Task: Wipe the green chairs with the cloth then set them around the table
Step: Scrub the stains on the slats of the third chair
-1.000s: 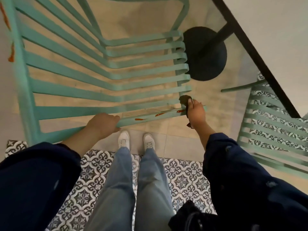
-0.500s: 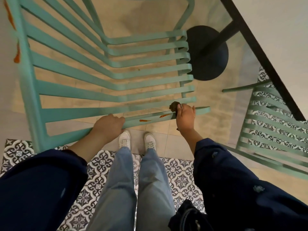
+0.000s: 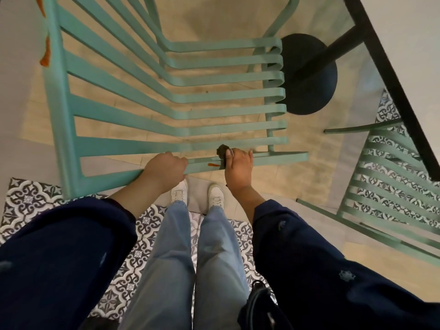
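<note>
A slatted green chair [image 3: 133, 120] stands right in front of me, seen from above. My left hand [image 3: 164, 169] grips its nearest slat. My right hand [image 3: 238, 166] holds a small dark cloth [image 3: 223, 150] and presses it on the same slat, just right of an orange smear [image 3: 213, 164]. More orange marks [image 3: 45, 53] show on the chair's left frame. A second green chair [image 3: 392, 191] stands at the right, beside the table [image 3: 395, 75].
The table's black edge runs diagonally at the upper right, and its round black base [image 3: 309, 75] sits on the beige floor behind the near chair. Patterned tiles [image 3: 28, 201] lie under my feet. A black bag [image 3: 262, 306] hangs at my right hip.
My right hand has slid the cloth leftward along the nearest slat, toward my left hand. Some of the orange smears it passed over are gone. My left hand keeps its grip.
</note>
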`<control>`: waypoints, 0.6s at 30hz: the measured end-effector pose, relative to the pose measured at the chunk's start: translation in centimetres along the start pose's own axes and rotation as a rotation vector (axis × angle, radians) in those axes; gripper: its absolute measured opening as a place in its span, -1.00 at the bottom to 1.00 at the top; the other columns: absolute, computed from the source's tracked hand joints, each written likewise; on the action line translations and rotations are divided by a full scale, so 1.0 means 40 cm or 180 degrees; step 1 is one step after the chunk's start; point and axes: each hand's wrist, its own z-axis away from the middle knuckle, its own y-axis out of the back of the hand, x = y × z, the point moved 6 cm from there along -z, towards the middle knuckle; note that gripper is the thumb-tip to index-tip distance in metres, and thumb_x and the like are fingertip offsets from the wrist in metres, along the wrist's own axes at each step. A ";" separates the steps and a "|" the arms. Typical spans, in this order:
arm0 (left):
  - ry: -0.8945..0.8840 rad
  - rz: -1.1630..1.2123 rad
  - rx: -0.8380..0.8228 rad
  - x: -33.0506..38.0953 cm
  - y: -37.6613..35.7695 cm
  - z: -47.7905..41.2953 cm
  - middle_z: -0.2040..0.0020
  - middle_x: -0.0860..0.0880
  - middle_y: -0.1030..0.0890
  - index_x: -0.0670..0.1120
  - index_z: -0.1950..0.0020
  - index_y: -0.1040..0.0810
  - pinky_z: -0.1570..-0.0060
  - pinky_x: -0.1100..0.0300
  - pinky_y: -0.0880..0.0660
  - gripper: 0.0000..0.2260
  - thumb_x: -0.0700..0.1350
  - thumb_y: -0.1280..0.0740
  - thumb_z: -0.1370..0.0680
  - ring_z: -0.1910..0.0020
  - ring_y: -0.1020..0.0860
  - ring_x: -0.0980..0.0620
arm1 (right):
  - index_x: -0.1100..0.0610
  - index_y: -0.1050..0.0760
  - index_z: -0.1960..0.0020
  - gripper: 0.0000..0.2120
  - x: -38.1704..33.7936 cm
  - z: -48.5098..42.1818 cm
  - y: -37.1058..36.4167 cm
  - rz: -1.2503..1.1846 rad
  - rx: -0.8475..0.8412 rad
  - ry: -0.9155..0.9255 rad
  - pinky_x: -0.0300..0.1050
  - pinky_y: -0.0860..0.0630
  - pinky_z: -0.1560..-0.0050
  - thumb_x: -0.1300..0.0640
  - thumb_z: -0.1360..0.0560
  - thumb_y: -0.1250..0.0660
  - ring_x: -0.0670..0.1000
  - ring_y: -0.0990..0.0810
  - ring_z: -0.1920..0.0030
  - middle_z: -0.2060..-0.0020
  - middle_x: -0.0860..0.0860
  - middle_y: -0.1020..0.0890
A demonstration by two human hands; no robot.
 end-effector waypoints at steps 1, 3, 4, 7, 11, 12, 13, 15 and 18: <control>-0.0022 0.0040 0.0053 0.000 -0.001 0.001 -0.09 -0.27 -0.59 -0.23 -0.22 -0.43 -0.01 0.01 -0.48 -0.65 0.00 -0.22 -0.57 -0.11 -0.52 -0.24 | 0.24 -0.52 0.05 -0.64 -0.012 0.005 -0.007 -0.0004 -0.0013 0.0027 -0.03 -0.03 -0.47 0.10 -0.63 0.00 0.15 -0.53 -0.01 0.13 0.16 -0.61; -0.0069 0.0127 0.0115 0.002 -0.001 0.003 -0.07 -0.29 -0.60 -0.26 -0.20 -0.45 -0.01 -0.01 -0.48 -0.66 -0.03 -0.23 -0.56 -0.09 -0.53 -0.27 | 0.24 -0.52 0.06 -0.62 -0.032 0.013 -0.020 -0.0030 -0.0032 0.0073 0.00 -0.06 -0.46 0.08 -0.62 0.01 0.16 -0.53 -0.02 0.13 0.16 -0.61; -0.0082 0.0131 0.0138 0.002 0.000 0.006 -0.06 -0.30 -0.60 -0.27 -0.18 -0.46 -0.01 -0.01 -0.48 -0.67 -0.04 -0.24 -0.56 -0.08 -0.54 -0.28 | 0.24 -0.52 0.06 -0.61 -0.043 0.018 -0.027 -0.0063 -0.0029 0.0095 0.01 -0.09 -0.45 0.07 -0.61 0.02 0.17 -0.53 -0.02 0.13 0.16 -0.61; -0.0166 0.0125 0.0369 0.003 0.007 0.009 0.01 -0.30 -0.63 -0.28 -0.11 -0.51 0.04 -0.03 -0.51 -0.69 -0.04 -0.29 -0.54 -0.01 -0.57 -0.29 | 0.26 -0.52 0.08 -0.60 -0.074 0.034 -0.043 -0.0162 -0.0010 0.0151 0.01 -0.15 -0.42 0.07 -0.59 0.03 0.18 -0.53 0.02 0.15 0.17 -0.62; -0.0103 -0.0150 0.0182 0.003 -0.008 0.003 -0.10 -0.22 -0.60 -0.22 -0.20 -0.44 -0.04 0.01 -0.47 -0.66 0.02 -0.18 -0.59 -0.11 -0.53 -0.22 | 0.28 -0.52 0.08 -0.59 -0.094 0.043 -0.060 -0.0291 -0.0058 0.0108 0.01 -0.19 -0.40 0.07 -0.59 0.03 0.19 -0.54 0.04 0.16 0.19 -0.62; -0.0086 -0.0192 0.0163 0.004 -0.010 0.000 -0.11 -0.21 -0.60 -0.21 -0.20 -0.44 -0.04 0.01 -0.47 -0.66 0.03 -0.17 -0.59 -0.11 -0.53 -0.20 | 0.28 -0.52 0.07 -0.58 -0.099 0.044 -0.060 -0.0321 -0.0062 0.0086 0.01 -0.19 -0.41 0.07 -0.60 0.03 0.19 -0.54 0.03 0.15 0.20 -0.62; -0.0072 -0.0211 0.0159 0.004 -0.010 0.000 -0.11 -0.20 -0.60 -0.20 -0.20 -0.44 -0.04 0.01 -0.48 -0.66 0.03 -0.16 -0.59 -0.11 -0.53 -0.19 | 0.29 -0.52 0.05 -0.59 -0.107 0.048 -0.060 -0.0364 -0.0086 0.0053 0.00 -0.18 -0.42 0.08 -0.61 0.03 0.19 -0.54 0.01 0.12 0.20 -0.62; -0.0008 -0.0144 0.0150 0.002 -0.011 0.000 -0.10 -0.20 -0.60 -0.20 -0.18 -0.44 -0.02 0.02 -0.49 -0.67 0.02 -0.17 -0.59 -0.10 -0.54 -0.19 | 0.31 -0.52 -0.02 -0.62 -0.128 0.057 -0.065 -0.0501 -0.0194 -0.0054 0.00 -0.20 -0.42 0.11 -0.63 0.01 0.18 -0.51 -0.06 0.05 0.23 -0.62; 0.0119 -0.0003 0.0136 -0.004 -0.012 0.002 -0.09 -0.22 -0.59 -0.19 -0.18 -0.45 0.00 0.03 -0.49 -0.67 0.03 -0.19 -0.58 -0.09 -0.53 -0.19 | 0.32 -0.51 -0.07 -0.59 -0.148 0.061 -0.073 -0.0972 -0.0366 -0.0354 0.08 -0.37 -0.25 0.06 -0.64 0.01 0.19 -0.50 -0.08 0.00 0.26 -0.60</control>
